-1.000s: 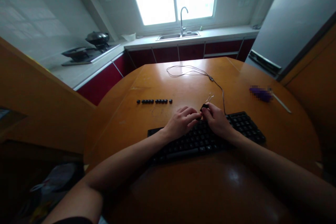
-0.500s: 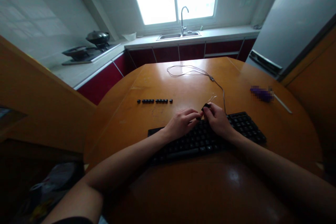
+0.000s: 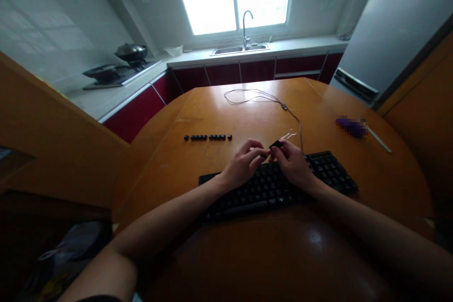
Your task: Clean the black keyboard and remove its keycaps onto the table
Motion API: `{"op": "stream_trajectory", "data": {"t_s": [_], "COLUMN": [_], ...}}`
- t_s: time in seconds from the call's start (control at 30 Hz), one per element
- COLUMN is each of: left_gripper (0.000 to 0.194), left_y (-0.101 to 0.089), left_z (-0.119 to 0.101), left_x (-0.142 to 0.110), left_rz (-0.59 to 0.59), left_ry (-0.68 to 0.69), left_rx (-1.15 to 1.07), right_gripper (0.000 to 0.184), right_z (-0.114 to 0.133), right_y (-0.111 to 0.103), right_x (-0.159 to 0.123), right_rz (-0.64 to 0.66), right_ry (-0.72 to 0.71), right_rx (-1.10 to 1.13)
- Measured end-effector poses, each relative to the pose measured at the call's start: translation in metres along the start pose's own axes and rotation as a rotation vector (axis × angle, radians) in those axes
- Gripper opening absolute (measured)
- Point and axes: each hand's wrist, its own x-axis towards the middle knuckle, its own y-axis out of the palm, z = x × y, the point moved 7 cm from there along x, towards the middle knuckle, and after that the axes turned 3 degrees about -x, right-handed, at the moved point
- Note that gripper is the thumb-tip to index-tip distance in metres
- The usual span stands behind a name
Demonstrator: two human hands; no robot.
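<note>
While the right hand [image 3: 290, 156] is gripping a tool [image 3: 275, 144], wires [image 3: 289, 135] jutting beyond, the left hand [image 3: 245, 163] is pinching an indistinct bit [image 3: 264, 155] over the partly hidden keyboard [image 3: 264, 190].

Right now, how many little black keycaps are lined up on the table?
10 keycaps, in one row on the wooden table, beyond the left end of the keyboard: one at left, then four, four more, and one at right. The left hand or right hand may hide others.
</note>
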Motion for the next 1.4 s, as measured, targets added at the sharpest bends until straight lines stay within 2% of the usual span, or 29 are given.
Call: {"op": "stream_trajectory", "data": {"t_s": [0.17,0.3,0.5,0.77,1.17,1.4], "left_gripper": [0.013,0.015,0.015,0.019,0.011,0.017], "left_y": [-0.004,-0.006,-0.004,-0.003,-0.003,-0.002], "left_z": [-0.007,-0.006,0.0,-0.002,-0.003,-0.006], "left_x": [0.003,0.005,0.005,0.003,0.004,0.004], "left_rz": [-0.023,-0.026,-0.012,0.011,0.025,0.05], "left_ry": [0.037,0.004,-0.048,-0.01,0.011,0.037], "left_rx": [0.025,0.008,0.034,0.01,0.019,0.098], "right_gripper": [0.03,0.031,0.03,0.028,0.021,0.022], "right_z": [0.005,0.01,0.004,0.0,0.003,0.002], "right_y": [-0.001,0.001,0.008,0.004,0.007,0.011], "right_x": [0.0,-0.002,-0.005,-0.005,-0.006,-0.007], "right_rz": [-0.022,-0.024,-0.019,-0.093,-0.035,0.02], "right_ry": [0.066,0.077,0.101,0.139,0.082,0.07], "right_rx": [0.124,0.144,0.181,0.202,0.093,0.13]}}
